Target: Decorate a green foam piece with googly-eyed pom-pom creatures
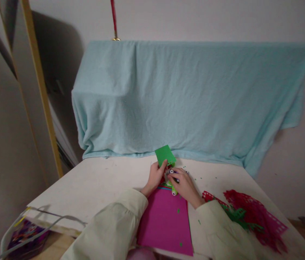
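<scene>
My left hand (157, 176) pinches a green square of paper (165, 154) under its thumb, raised above the far end of the magenta sheets. Close against it, my right hand (182, 184) is closed, with thumb and fingertips together. What those fingertips hold is too small to make out. Small lime-green and white pieces (174, 190) with dark centres, perhaps paper punches, lie by the right fingers, partly hidden. Beneath both hands is a magenta sheet (164, 222) on a stack of coloured paper, with tiny green cut-outs scattered on it.
Red and green strips full of punched holes (252, 213) lie heaped on the white table (92, 187) at right. A light blue cloth (184, 97) hangs along the back. At lower left are a pale cable or tube (60, 219) and a dark purple packet (26, 238).
</scene>
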`<state>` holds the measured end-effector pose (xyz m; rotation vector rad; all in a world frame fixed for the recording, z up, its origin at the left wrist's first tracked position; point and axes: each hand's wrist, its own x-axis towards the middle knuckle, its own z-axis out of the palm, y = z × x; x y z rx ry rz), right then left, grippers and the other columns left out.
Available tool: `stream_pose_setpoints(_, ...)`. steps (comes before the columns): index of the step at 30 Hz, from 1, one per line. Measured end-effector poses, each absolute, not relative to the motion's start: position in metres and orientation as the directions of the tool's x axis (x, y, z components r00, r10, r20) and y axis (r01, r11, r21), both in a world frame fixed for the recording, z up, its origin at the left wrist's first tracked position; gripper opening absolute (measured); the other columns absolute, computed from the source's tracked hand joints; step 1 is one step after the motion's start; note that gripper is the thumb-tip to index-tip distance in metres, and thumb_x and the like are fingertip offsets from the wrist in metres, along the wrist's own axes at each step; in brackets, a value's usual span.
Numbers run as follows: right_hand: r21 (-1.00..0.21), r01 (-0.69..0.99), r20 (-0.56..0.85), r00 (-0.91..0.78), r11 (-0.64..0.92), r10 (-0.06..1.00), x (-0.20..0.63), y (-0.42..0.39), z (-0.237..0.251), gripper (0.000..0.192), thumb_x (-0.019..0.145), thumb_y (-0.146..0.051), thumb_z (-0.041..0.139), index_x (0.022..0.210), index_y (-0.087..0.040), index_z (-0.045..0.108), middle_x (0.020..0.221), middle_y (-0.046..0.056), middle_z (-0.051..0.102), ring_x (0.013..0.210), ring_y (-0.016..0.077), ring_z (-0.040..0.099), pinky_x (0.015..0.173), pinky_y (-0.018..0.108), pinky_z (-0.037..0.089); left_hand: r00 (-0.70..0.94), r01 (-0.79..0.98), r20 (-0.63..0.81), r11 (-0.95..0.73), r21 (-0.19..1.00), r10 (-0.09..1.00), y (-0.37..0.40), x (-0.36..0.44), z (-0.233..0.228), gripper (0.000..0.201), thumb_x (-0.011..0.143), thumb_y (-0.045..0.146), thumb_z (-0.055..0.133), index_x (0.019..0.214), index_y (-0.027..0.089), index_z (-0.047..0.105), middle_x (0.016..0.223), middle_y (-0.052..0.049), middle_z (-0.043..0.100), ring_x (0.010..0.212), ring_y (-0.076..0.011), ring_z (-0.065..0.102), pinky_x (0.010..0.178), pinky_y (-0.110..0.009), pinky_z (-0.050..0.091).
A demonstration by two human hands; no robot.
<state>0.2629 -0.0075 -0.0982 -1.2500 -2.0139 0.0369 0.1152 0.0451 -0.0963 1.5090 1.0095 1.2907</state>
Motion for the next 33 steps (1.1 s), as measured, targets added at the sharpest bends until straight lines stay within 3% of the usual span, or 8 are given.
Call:
stream_pose_setpoints(12,-0.498,0.685,0.62,-0.146,0.531,0.771,0.271,-0.001,-0.099,0.036,0.086,-0.01,0.05,0.108,-0.031,0.069,0.114,0.004,0.063,0.106,0.0199,0.059,0.093,0.036,0.048,0.118,0.005,0.263,-0.265,0.964,0.958,0.044,0.117,-0.098,0.05,0.083,0.059,0.049,0.063,0.014,0.053,0.048,0.004,0.044,0.045,-0.0079,0.037,0.045,-0.02,0.029)
stream_pose_setpoints(18,-0.572,0.683,0.619,-0.003,0.454,0.785,0.269,-0.003,-0.098,0.043,0.088,-0.02,0.051,0.131,-0.025,0.051,0.12,0.008,0.061,0.107,0.0231,0.059,0.093,0.039,0.049,0.132,0.028,0.265,-0.271,0.962,0.955,0.044,0.117,-0.098,0.051,0.084,0.059,0.047,0.063,0.013,0.054,0.048,0.003,0.044,0.045,-0.0077,0.037,0.044,-0.019,0.028)
stream_pose_setpoints(24,-0.659,0.596,0.622,0.09,0.459,0.778,0.268,-0.004,-0.09,0.039,0.092,-0.029,0.047,0.13,-0.023,0.051,0.123,0.01,0.059,0.11,0.024,0.058,0.089,0.039,0.053,0.131,0.039,0.25,-0.257,0.966,0.959,0.042,0.116,-0.097,0.052,0.084,0.06,0.047,0.064,0.013,0.054,0.048,0.003,0.044,0.044,-0.008,0.038,0.044,-0.019,0.028)
stream_pose_setpoints(33,-0.777,0.478,0.548,0.194,0.41,0.813,0.266,-0.005,-0.092,0.034,0.089,-0.041,0.053,0.115,-0.021,0.057,0.105,0.01,0.065,0.094,0.0229,0.065,0.078,0.037,0.058,0.13,0.057,0.246,-0.255,0.965,0.961,0.043,0.116,-0.097,0.055,0.082,0.063,0.046,0.061,0.013,0.054,0.047,0.003,0.044,0.044,-0.0081,0.038,0.044,-0.02,0.027)
